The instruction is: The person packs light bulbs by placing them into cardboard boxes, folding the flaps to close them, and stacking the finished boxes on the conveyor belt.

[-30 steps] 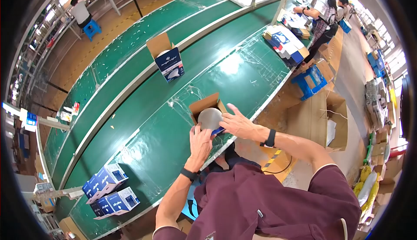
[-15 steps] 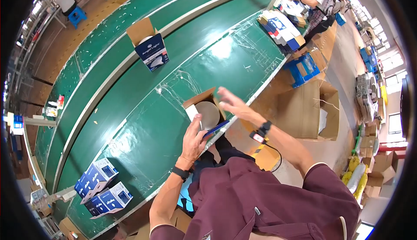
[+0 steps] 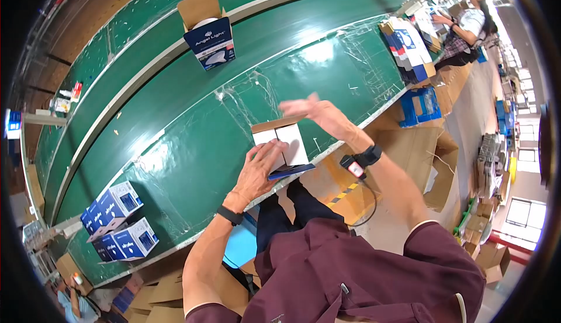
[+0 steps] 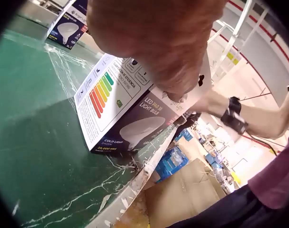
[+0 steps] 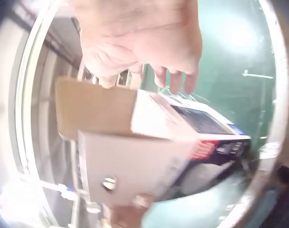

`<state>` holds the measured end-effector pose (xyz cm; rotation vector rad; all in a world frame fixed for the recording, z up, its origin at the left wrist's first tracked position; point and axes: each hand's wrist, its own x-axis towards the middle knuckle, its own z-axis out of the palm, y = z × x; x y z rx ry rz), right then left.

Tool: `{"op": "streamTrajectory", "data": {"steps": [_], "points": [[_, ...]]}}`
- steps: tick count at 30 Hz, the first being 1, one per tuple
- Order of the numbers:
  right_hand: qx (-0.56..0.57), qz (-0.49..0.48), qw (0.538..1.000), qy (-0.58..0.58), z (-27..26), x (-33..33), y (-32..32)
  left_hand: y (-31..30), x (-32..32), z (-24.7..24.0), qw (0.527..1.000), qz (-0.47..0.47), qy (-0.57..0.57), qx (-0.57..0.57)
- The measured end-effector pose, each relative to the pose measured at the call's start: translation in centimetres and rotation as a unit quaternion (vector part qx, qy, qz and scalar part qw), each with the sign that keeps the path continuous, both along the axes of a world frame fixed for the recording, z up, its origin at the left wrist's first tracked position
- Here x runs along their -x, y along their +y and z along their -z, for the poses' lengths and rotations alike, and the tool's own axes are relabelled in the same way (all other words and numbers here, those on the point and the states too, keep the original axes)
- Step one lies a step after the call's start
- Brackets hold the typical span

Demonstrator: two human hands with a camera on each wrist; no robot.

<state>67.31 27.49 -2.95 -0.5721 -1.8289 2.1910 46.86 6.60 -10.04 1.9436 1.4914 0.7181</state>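
A light bulb box stands near the front edge of the green table. Its white side flaps now lie over the top and hide the bulb. The dark blue front flap sticks out towards the person. My left hand presses on the flaps from the left, fingers across the top. Its side panels, one with a coloured energy chart, show as the box in the left wrist view. At the back edge, my right hand has its fingers stretched over the tall brown flap, blurred by motion.
Farther back stands another open bulb box. Several closed boxes stand in rows at the left. Flattened cartons are stacked at the far right, near a seated person. A blue stool and large carton stand beyond the table edge.
The round bulb face showed in the box earlier; white flaps now cover it. My left hand has moved onto them, and my right hand has swung to the back flap.
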Motion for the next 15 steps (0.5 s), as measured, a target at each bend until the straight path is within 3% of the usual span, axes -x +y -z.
{"op": "streamTrajectory", "data": {"steps": [2,3,5,8,12,15], "points": [[-0.185,-0.229,0.948,-0.118,-1.7,2.1,-0.6,-0.1,0.1,0.5,0.999,0.013,0.036,-0.033],[-0.33,-0.228,0.913,-0.074,-1.1,2.1,-2.3,-0.3,-0.1,0.7,0.997,0.022,0.054,-0.051],[-0.44,-0.18,0.878,-0.055,-0.9,1.3,-3.9,-0.5,-0.7,-0.1,0.998,-0.013,0.04,-0.042],[-0.525,-0.1,0.844,-0.047,1.0,0.8,-4.5,-0.2,-1.4,-1.1,0.998,-0.048,0.032,-0.035],[-0.457,-0.129,0.88,0.001,2.4,0.7,-3.8,-1.4,-1.3,-1.0,0.994,-0.059,0.074,-0.06],[-0.464,-0.114,0.876,0.069,4.3,0.0,-3.1,-3.6,-3.5,-1.5,0.95,-0.306,-0.018,-0.056]]}}
